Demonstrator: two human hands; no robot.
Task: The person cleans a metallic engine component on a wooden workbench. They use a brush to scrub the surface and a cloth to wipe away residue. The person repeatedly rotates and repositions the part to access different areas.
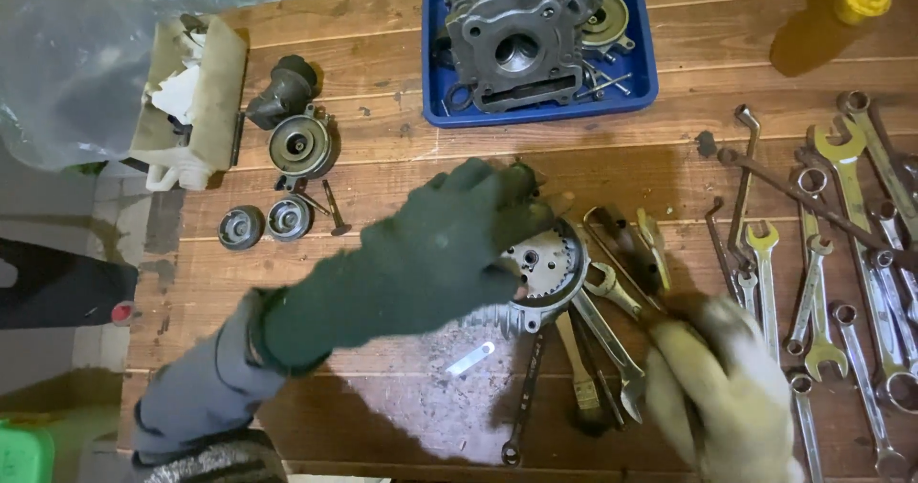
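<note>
The left hand (430, 253), in a dark green knitted glove, is lying over a round metal part with gear teeth (547, 271); its fingers are spread wide over the top edge, touching it, but I cannot tell if they are really gripping it. This toothed part is resting near the centre of the wooden table (382, 158), which is made of reddish-brown planks with dark stains. The right hand (727, 387), in a pale, fuzzy glove, is at about 5 o'clock from the part, blurred, and is closing around a thin dark handle; what tool it is I cannot tell. Between both hands, flat steel wrenches (602, 335) are lying in a fan. At 3 o'clock, many more shiny and rusty spanners (841, 253) are lying in rows. At 12 o'clock, a blue plastic tray (636, 81) is holding a grey cast engine block (512, 38). At 10 o'clock, small round metal caps (263, 223) are sitting.
</note>
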